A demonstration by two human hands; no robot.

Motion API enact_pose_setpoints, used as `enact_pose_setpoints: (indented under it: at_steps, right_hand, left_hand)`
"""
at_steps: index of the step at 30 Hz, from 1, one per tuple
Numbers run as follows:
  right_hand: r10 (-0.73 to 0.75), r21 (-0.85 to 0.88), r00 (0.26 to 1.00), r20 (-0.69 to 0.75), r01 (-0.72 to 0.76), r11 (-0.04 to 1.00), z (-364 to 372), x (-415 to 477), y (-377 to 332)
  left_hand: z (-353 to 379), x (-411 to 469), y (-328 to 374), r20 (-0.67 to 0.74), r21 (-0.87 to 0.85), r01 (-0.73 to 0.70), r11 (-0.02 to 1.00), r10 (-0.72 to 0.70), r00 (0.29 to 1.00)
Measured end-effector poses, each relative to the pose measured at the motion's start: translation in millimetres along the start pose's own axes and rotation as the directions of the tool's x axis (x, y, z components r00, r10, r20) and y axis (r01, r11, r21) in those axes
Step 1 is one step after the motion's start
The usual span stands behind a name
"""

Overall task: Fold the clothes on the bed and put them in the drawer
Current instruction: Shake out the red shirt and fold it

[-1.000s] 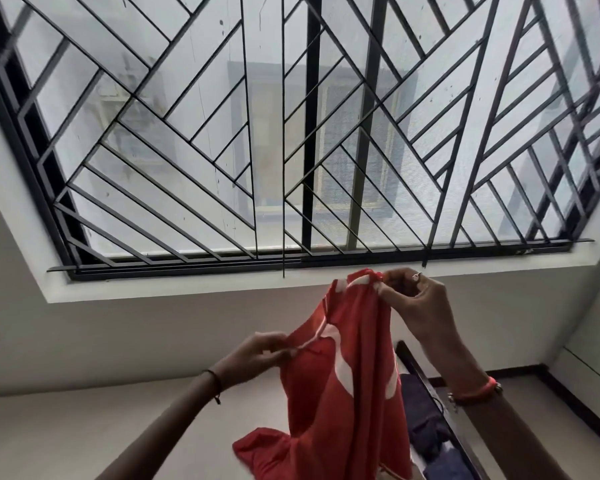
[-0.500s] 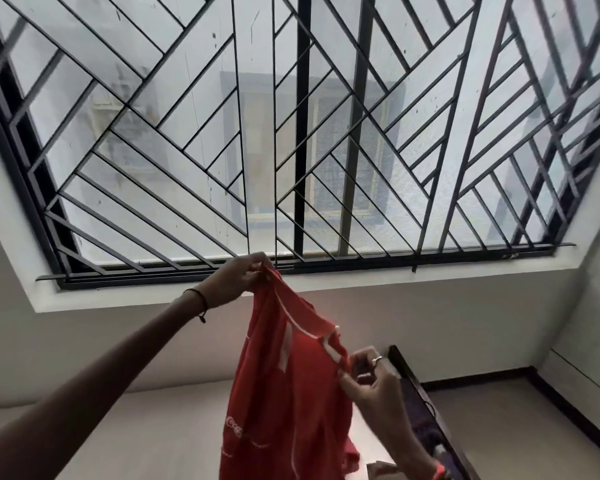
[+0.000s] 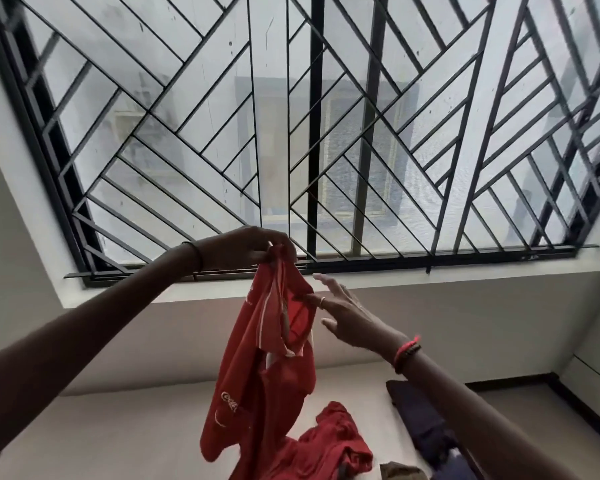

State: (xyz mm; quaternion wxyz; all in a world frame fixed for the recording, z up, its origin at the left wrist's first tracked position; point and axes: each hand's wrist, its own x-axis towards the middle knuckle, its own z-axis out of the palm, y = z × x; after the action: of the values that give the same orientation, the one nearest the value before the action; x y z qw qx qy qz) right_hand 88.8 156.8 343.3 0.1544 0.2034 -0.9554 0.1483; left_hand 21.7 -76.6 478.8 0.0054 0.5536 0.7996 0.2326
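The red shirt (image 3: 257, 386) and the dark clothes (image 3: 425, 422) run off the bottom edge, and the shirt's white lettering (image 3: 230, 400) is unreadable.

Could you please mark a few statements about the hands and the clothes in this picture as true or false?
1. The left hand holds the red shirt up by its top. True.
2. The right hand grips the shirt in a fist. False: its fingers are straight and spread, close beside the shirt.
3. Dark clothes lie on the bed, right of the shirt in the picture. True.
4. The red shirt lies folded flat on the bed. False: it hangs unfolded from the left hand.
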Motion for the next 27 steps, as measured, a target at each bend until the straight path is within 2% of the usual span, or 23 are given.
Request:
enact_pose_setpoints:
  at_steps: [3, 5, 7, 9, 11, 12, 14, 16, 20, 22, 24, 26, 27]
  right_hand:
    - [-0.166, -0.112, 0.982, 0.096, 0.176, 0.978, -14, 18, 15]
    - [-0.271, -0.166, 0.957, 0.101, 0.285, 0.944, -27, 30, 25]
    - [-0.286, -0.134, 0.947, 0.144, 0.305, 0.943, -44, 40, 26]
    - [-0.223, -0.063, 0.959, 0.176, 0.238, 0.969, -63, 45, 26]
    - [-0.137, -0.01, 0.976, 0.169, 0.14, 0.99, -81, 44, 29]
    - [-0.094, 0.021, 0.984, 0.153, 0.091, 0.996, -90, 42, 32]
    - [-0.018, 0.168, 0.99, 0.137, -0.006, 0.986, -103, 36, 37]
    - [0.023, 0.388, 0.987, 0.16, -0.085, 0.918, -112, 29, 41]
    - [0.044, 0.599, 0.985, 0.168, -0.138, 0.789, -130, 14, 43]
    - [0.069, 0.658, 0.988, 0.141, -0.145, 0.739, -139, 7, 43]
    - [0.117, 0.713, 0.989, 0.086, -0.143, 0.687, -145, 0, 43]
    - [0.169, 0.796, 0.985, 0.019, -0.117, 0.593, -148, -5, 46]
    - [0.191, 0.838, 0.982, 0.0, -0.104, 0.536, -150, -8, 46]
  left_hand:
    - [-7, -11, -7, 0.061, 0.128, -0.014, 0.992, 0.006, 0.998]
    - [-9, -16, -14, 0.158, 0.355, -0.023, 0.935, -0.036, 0.987]
    - [-5, -24, -18, 0.207, 0.626, -0.061, 0.778, -0.09, 0.974]
    - [4, -33, -24, 0.224, 0.813, -0.192, 0.55, 0.01, 0.975]
    - [6, -41, -32, 0.221, 0.917, -0.219, 0.334, 0.032, 0.975]
    - [7, -45, -37, 0.196, 0.931, -0.202, 0.304, 0.053, 0.979]
    - [7, -50, -45, 0.15, 0.921, -0.15, 0.359, 0.027, 0.988]
    - [8, -49, -46, 0.136, 0.887, -0.12, 0.446, -0.002, 0.991]
    - [10, -30, -38, 0.105, 0.684, 0.068, 0.726, -0.19, 0.976]
    - [15, -21, -31, 0.03, 0.447, 0.13, 0.885, -0.16, 0.987]
    - [23, -12, -26, -0.163, 0.064, 0.115, 0.991, -0.103, 0.981]
    - [27, -3, -16, -0.263, -0.272, 0.09, 0.958, -0.164, 0.951]
    - [28, 1, -13, -0.279, -0.368, 0.084, 0.926, -0.196, 0.94]
